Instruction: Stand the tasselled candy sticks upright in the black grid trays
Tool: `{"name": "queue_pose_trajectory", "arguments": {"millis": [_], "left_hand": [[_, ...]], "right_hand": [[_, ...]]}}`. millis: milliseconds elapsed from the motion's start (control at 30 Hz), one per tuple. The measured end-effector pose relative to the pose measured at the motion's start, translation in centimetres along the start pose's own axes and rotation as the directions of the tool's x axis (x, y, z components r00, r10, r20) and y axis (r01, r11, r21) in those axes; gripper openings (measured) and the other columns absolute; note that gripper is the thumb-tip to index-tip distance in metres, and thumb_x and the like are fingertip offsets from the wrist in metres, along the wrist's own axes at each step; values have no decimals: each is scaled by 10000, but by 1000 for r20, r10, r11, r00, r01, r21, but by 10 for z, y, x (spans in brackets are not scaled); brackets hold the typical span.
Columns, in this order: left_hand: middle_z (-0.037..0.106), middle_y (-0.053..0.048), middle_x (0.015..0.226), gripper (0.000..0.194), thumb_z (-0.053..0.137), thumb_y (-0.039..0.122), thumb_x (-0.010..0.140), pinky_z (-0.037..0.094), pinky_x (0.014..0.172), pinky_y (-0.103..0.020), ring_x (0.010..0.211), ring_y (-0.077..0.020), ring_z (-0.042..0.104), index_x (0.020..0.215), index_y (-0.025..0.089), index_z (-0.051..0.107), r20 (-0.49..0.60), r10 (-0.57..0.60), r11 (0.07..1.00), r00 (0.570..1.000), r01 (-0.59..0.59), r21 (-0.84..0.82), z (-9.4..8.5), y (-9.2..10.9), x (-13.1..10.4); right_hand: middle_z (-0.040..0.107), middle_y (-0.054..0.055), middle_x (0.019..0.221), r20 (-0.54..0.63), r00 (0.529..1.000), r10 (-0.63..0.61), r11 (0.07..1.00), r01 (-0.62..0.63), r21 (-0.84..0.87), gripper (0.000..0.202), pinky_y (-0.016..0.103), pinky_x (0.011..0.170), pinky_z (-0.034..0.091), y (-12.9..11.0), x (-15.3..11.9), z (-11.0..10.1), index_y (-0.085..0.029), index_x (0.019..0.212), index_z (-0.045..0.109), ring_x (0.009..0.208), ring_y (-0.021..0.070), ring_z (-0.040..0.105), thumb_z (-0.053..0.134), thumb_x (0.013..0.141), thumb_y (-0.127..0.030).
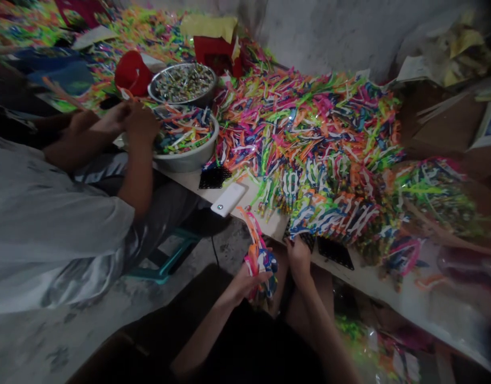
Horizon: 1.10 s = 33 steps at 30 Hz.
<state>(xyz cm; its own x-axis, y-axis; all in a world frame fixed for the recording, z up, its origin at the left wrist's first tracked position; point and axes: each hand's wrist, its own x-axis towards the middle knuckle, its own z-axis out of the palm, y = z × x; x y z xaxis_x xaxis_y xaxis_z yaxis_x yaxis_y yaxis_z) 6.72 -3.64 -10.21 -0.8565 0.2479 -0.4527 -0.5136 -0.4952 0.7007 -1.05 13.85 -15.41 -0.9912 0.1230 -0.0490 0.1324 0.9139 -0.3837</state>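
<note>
My left hand (245,280) is closed round a bunch of colourful strips (261,261) above my lap, with pink, orange, blue and white ends showing. Longer orange and pink strips stick up from that bunch toward the table edge. At the edge of the table, my right hand (300,258) has its fingers curled together beside a black perforated tray (307,240); what they pinch is too small to make out. Just beyond it lie neat rows of bundled strips (333,213). A second black tray (335,253) sits to the right.
A large heap of loose strips (309,117) covers the table. Left of it are a white basin of strips (189,157), a metal bowl of small pieces (185,85) and a white power bank (228,199). A co-worker (57,213) sits at left, hands over the basin.
</note>
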Motion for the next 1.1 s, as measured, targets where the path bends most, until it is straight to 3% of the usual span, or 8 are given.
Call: {"name": "queue_pose_trajectory", "arguments": {"millis": [233, 533, 767, 933, 1033, 1100], "left_hand": [[665, -70, 980, 680, 784, 187, 624, 504, 675, -222, 868, -198, 630, 1248, 203, 517, 31, 24, 997, 999, -27, 75, 3, 2, 0], [652, -61, 936, 691, 770, 261, 654, 514, 595, -245, 714, -165, 623, 1277, 203, 477, 29, 40, 997, 999, -42, 67, 4, 3, 0], [637, -13, 823, 651, 795, 167, 589, 469, 607, -194, 672, -113, 579, 1192, 187, 550, 40, 92, 975, 995, -98, 201, 10, 2, -1], [588, 31, 734, 534, 790, 200, 581, 463, 615, -186, 638, -80, 535, 1069, 168, 574, 8, 82, 943, 997, -80, 322, 13, -7, 2], [590, 15, 780, 524, 797, 233, 565, 475, 619, -193, 673, -90, 539, 1032, 160, 571, 19, 105, 926, 994, -105, 362, 10, -11, 3], [597, -1, 820, 546, 792, 252, 574, 483, 611, -198, 692, -101, 547, 1061, 163, 563, 45, 97, 924, 994, -106, 368, 9, -12, 2]], "right_hand": [[682, 138, 853, 24, 999, 36, 996, -38, 76, 166, 282, 629, 382, -8, 0, 0, -150, 947, 583, 765, 240, 635, 464, 873, -238], [696, 110, 849, -3, 998, 58, 975, -56, 214, 187, 275, 650, 418, -1, -3, 3, -156, 922, 600, 771, 228, 653, 506, 842, -296], [667, 107, 912, -52, 998, 36, 928, -14, 372, 319, 297, 689, 459, 9, -31, -6, -144, 1013, 592, 787, 210, 630, 469, 823, -370], [659, 89, 974, 45, 998, 38, 907, -54, 417, 317, 326, 718, 467, 11, -55, -21, -174, 1037, 597, 792, 211, 619, 463, 827, -371], [670, 87, 946, 178, 977, -116, 810, -11, 586, 266, 312, 745, 481, 15, -73, -21, -167, 973, 613, 806, 200, 619, 466, 826, -333], [683, 68, 897, 283, 931, -229, 749, -17, 663, 233, 291, 714, 488, 18, -88, -19, -177, 950, 624, 777, 184, 623, 461, 828, -290]]}}
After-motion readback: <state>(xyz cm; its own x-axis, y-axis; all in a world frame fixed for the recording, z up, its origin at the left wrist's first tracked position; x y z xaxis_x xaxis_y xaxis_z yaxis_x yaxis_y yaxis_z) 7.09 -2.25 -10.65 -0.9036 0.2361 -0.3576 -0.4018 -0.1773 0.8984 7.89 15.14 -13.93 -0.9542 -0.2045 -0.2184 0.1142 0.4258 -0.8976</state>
